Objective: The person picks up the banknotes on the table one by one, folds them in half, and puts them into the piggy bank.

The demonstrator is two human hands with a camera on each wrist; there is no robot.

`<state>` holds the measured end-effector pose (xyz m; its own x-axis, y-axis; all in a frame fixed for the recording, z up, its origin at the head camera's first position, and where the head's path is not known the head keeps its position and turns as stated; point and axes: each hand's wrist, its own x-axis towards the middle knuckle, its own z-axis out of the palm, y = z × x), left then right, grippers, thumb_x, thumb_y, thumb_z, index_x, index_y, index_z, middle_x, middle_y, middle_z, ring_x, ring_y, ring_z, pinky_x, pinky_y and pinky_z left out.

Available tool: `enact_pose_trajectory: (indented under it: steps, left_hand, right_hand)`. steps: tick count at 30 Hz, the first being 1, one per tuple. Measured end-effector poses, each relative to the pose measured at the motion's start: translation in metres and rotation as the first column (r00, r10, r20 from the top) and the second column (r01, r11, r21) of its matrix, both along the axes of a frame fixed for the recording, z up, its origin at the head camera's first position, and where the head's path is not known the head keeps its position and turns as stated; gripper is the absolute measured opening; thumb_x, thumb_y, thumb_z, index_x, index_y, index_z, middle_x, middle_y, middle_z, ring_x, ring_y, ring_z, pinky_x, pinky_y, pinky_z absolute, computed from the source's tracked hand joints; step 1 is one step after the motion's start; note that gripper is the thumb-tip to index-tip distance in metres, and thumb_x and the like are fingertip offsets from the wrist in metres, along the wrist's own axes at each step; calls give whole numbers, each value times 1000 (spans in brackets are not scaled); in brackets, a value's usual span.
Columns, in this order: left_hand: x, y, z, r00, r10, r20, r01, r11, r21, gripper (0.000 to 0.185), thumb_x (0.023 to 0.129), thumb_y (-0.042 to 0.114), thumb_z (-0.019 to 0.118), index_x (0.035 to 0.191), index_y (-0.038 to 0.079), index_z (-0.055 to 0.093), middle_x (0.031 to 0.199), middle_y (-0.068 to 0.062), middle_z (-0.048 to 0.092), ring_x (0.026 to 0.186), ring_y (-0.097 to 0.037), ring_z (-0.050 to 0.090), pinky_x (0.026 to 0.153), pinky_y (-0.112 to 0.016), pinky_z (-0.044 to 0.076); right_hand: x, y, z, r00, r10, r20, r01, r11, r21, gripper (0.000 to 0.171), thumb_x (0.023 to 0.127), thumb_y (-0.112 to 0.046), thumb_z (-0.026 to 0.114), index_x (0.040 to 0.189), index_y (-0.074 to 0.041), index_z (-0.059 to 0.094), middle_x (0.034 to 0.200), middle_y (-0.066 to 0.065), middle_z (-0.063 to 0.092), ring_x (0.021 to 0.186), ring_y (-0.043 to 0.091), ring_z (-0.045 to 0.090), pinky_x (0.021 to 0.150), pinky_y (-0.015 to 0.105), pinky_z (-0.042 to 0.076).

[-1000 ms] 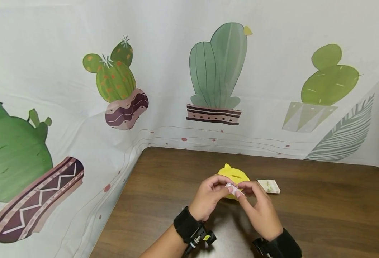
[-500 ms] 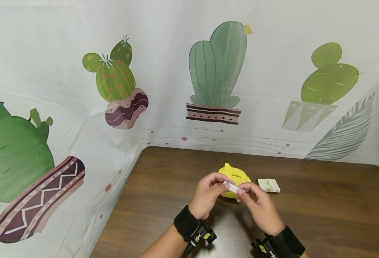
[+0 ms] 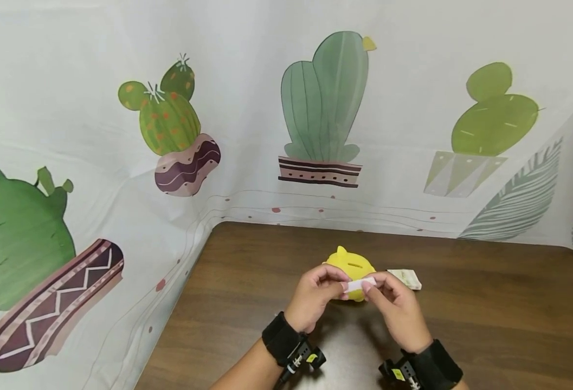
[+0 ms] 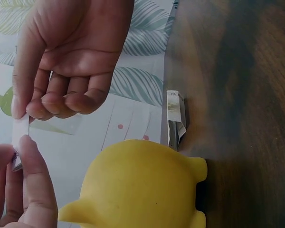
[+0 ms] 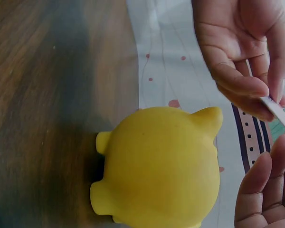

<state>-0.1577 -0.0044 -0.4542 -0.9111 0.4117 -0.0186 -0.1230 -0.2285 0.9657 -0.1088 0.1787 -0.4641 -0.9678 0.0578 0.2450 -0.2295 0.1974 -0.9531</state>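
Note:
Both hands hold a small white folded paper strip (image 3: 359,283) between them, just above and in front of a yellow piggy bank (image 3: 349,264) standing on the brown table (image 3: 486,303). My left hand (image 3: 339,285) pinches the strip's left end and my right hand (image 3: 370,287) pinches its right end. In the left wrist view the strip (image 4: 20,134) shows between the fingertips, with the piggy bank (image 4: 142,185) below it. The right wrist view shows the piggy bank (image 5: 161,166) from behind and the strip (image 5: 277,110) at the right edge.
A folded banknote (image 3: 405,278) lies on the table just right of the piggy bank, also seen as the banknote (image 4: 175,116) in the left wrist view. A cactus-print cloth (image 3: 325,108) rises behind and to the left of the table.
The paper was bunched and tilted between the fingertips; now it is stretched out level between the two hands. The hands shifted slightly toward the piggy bank.

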Motion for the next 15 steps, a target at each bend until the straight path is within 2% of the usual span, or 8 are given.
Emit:
enact_pose_trajectory:
  steps: [7, 11, 15]
  left_hand:
    - [1, 0, 0, 1000, -9, -12, 9, 998, -62, 22, 88, -4, 65, 107, -13, 63, 94, 0, 65, 81, -12, 61, 75, -25, 56]
    - [3, -1, 0, 1000, -20, -19, 19, 996, -87, 22, 88, -2, 65, 108, -11, 64, 95, 1, 64, 82, -11, 60, 75, -24, 54]
    - [2, -1, -1, 999, -31, -21, 29, 996, -90, 23, 88, -1, 66, 109, -11, 64, 96, 1, 64, 82, -10, 61, 74, -24, 54]
  right_hand:
    - [0, -2, 1, 1000, -1, 22, 2, 1000, -19, 14, 102, -10, 58, 110, 0, 65, 96, 1, 65, 85, 14, 66, 76, 24, 57]
    - [0, -3, -2, 999, 33, -32, -33, 999, -13, 13, 103, -6, 55, 110, 2, 62, 94, 3, 66, 85, 10, 67, 76, 23, 57]
    - [-1, -3, -3, 996, 28, -79, -29, 999, -13, 11, 102, -2, 55, 109, 3, 62, 92, 3, 66, 85, 9, 67, 75, 22, 57]
